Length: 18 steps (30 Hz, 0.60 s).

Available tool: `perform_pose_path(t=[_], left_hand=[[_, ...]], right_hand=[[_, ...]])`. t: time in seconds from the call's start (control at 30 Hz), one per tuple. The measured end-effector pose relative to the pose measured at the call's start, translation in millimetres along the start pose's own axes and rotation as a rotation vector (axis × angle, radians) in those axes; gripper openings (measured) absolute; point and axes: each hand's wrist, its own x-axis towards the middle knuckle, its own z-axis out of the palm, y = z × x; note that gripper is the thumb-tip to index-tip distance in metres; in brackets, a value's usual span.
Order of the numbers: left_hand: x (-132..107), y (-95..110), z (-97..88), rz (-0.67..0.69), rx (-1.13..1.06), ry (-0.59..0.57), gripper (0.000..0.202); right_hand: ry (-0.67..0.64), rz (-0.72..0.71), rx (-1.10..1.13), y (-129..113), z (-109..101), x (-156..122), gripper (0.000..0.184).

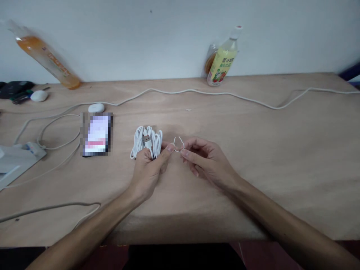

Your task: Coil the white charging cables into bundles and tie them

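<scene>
A bundled white USB cable (146,144) with its plug showing lies against the wooden table (253,157), gripped by my left hand (150,165), whose fingers are closed round the coil. Between the two hands arches a short loose end of the cable (179,143). My right hand (206,159) pinches that loose end with thumb and forefinger, just right of the left thumb. Both hands rest low over the middle of the table.
A phone (97,135) lies left of the coil, with a white earbud case (96,108) behind it. A long white cord (213,93) runs across the back. Two drink bottles (222,62) (46,58) lean at the wall. A white power strip (19,155) sits far left.
</scene>
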Motion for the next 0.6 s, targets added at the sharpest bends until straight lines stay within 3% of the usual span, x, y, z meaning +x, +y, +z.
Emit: perform_pose_path(t=[0.6], left_hand=[[1.1, 0.1, -0.2, -0.005, 0.02, -0.003, 0.045]], right_hand=[[0.035, -0.009, 0.004, 0.9, -1.3, 0.3, 0.032]])
